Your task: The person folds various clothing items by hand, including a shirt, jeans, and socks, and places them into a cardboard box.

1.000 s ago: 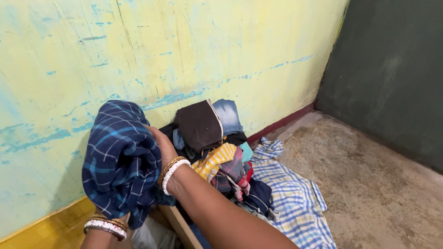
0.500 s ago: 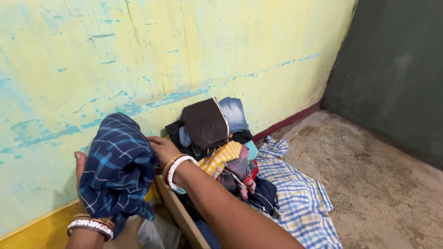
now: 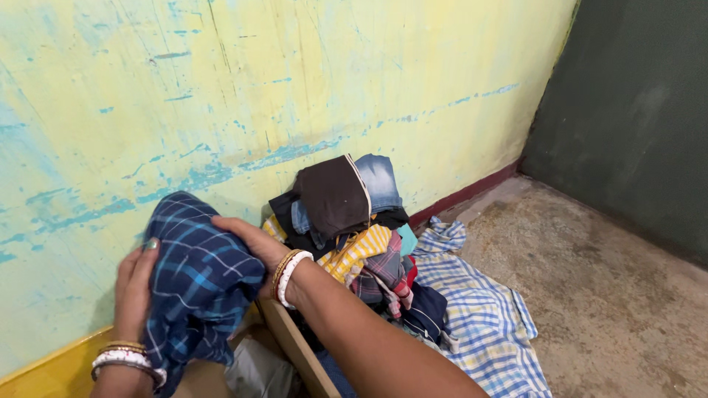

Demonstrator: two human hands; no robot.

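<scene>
- The dark blue checked garment (image 3: pixel 199 284), lifted high against the wall a second ago, is now lowered and drawn in between both hands; by this the folding is judged to be under way.
- It is pressed from the left by the flat, open fingers of the left hand (image 3: pixel 134 291), and gripped across the top by the curled fingers of the right hand (image 3: pixel 251 247).
- No package, label or sign is seen; only the heap of clothes (image 3: pixel 354 236) and a pale checked cloth (image 3: pixel 487 332) on the floor.
</scene>
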